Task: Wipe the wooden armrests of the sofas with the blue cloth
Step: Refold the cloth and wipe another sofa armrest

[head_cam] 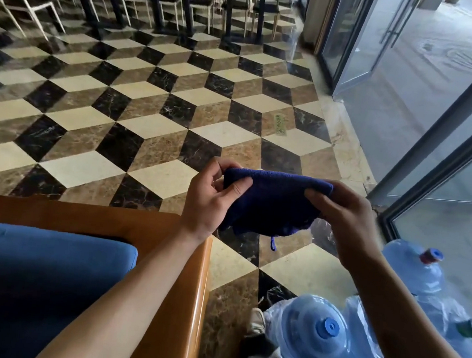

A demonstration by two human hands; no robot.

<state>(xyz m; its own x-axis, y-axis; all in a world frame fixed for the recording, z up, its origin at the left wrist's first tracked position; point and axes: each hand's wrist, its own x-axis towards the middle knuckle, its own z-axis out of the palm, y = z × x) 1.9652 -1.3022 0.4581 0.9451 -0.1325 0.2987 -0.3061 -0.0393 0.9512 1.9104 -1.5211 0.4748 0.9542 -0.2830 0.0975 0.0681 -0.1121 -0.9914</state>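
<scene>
The sofa's blue cushion runs off the left edge; the water bottles are cropped at bottom right.

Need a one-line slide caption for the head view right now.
Both hands, left hand and right hand, hold the folded blue cloth above the sofa's wooden armrest, water jugs alongside.

Fuzzy matt blue cloth, glossy smooth wooden armrest, polished marble floor, clear plastic bottles.

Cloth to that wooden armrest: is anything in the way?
Nothing visible. Both hands, left and right, hold the cloth in the air above the floor, just beyond the armrest, whose top shows bare.
</scene>
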